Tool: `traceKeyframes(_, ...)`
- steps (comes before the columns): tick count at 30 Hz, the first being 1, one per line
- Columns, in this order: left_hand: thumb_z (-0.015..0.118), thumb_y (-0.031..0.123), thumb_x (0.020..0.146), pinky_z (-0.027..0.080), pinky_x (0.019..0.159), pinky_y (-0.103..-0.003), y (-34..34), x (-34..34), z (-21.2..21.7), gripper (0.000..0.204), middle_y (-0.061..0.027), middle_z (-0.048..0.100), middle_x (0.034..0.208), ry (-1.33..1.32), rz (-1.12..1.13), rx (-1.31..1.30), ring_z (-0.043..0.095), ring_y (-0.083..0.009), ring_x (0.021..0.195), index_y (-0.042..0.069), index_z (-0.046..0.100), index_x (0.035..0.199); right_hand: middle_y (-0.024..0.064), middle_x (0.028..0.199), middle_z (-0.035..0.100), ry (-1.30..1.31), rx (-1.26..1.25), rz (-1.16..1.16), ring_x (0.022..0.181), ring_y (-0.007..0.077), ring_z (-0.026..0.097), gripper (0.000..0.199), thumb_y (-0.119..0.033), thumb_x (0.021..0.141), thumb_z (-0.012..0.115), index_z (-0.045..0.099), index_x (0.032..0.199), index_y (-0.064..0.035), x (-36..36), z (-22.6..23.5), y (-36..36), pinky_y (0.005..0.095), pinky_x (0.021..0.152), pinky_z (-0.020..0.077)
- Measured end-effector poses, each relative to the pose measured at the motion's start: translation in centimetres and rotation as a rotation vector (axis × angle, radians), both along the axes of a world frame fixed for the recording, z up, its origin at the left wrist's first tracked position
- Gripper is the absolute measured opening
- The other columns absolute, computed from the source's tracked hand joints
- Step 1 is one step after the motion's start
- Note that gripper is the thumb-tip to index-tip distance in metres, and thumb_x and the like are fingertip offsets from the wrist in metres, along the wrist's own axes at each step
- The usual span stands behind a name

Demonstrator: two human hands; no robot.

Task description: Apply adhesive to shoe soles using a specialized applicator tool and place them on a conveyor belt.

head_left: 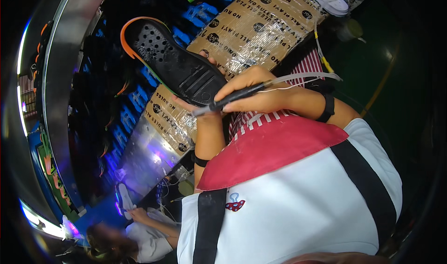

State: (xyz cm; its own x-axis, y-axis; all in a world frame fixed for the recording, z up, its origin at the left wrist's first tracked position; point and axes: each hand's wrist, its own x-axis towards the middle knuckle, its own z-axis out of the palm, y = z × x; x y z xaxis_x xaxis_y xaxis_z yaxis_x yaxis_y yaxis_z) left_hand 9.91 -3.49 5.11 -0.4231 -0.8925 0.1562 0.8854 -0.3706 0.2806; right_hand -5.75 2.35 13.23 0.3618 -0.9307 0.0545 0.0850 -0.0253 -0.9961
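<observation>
Pinching a thin dark pen-like tool [237, 95] between thumb and fingers, the right hand [253, 91] had its grip clamped on the shaft, tip pointed at the heel end of a black shoe sole [174, 61]. The left hand [198, 109] cupped that sole from beneath, fingers closed on its heel. From the sole, its orange rim [125, 40] curved at the far toe end. Beyond the sole lay a bench [260, 19] wrapped in printed brown tape, and blue holders [198, 13] sat past its upper edge. Below the sole, another person [135, 236] crouched.
</observation>
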Motion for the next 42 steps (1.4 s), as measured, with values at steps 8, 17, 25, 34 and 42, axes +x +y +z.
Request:
traceKeyframes(8,0.056,0.068,0.068,0.048,0.086,-0.050,-0.9,1.9,1.1,0.100,-0.0250,0.037,0.128,-0.033,-0.037,-0.004,0.045,-0.0407,0.111,0.003,0.022,0.135,0.0092,0.072,0.063,0.089,-0.264,0.071,0.062,0.0135,0.060,0.025,-0.009,0.074,0.069,0.066,0.098,-0.0046,0.1,-0.6,0.4,0.0242,0.056,0.0447)
traceKeyframes(17,0.042,0.062,0.072,0.049,0.081,-0.050,-2.2,3.8,2.5,0.087,-0.0312,0.045,0.118,-0.198,-0.104,-0.001,0.052,-0.0465,0.100,0.000,0.029,0.133,0.0132,0.080,0.066,0.128,-0.065,0.233,0.066,0.0183,0.063,0.024,-0.012,0.073,0.068,0.065,0.096,-0.0036,0.1,-0.4,0.5,0.0258,0.061,0.0479)
traceKeyframes(25,0.045,0.051,0.075,0.040,0.090,-0.056,-4.2,5.5,2.1,0.081,-0.0294,0.040,0.126,-0.542,-0.090,0.095,0.046,-0.0466,0.109,0.000,0.027,0.134,0.0128,0.085,0.066,0.180,-0.291,0.259,0.074,0.0258,0.063,0.022,-0.013,0.074,0.067,0.066,0.094,-0.0046,-0.2,-0.4,0.4,0.0312,0.066,0.0487)
traceKeyframes(34,0.047,0.025,0.083,0.046,0.089,-0.034,-4.9,4.6,3.8,0.048,-0.0188,0.056,0.114,-0.479,-0.478,0.169,0.059,-0.0238,0.099,-0.005,0.046,0.121,0.0106,0.073,0.063,0.330,-0.517,0.188,0.065,0.0268,0.060,0.022,-0.014,0.072,0.069,0.066,0.093,-0.0076,-0.4,-1.4,0.5,0.0309,0.058,0.0474)
traceKeyframes(42,0.055,0.029,0.083,0.052,0.063,-0.024,-5.9,3.5,5.5,0.037,-0.0109,0.065,0.090,-0.891,-0.577,0.035,0.063,-0.0151,0.071,-0.001,0.059,0.105,0.0095,0.063,0.058,0.348,-0.589,0.092,0.056,0.0263,0.055,0.021,-0.014,0.072,0.068,0.066,0.093,-0.0085,-0.3,-2.8,0.5,0.0328,0.053,0.0441)
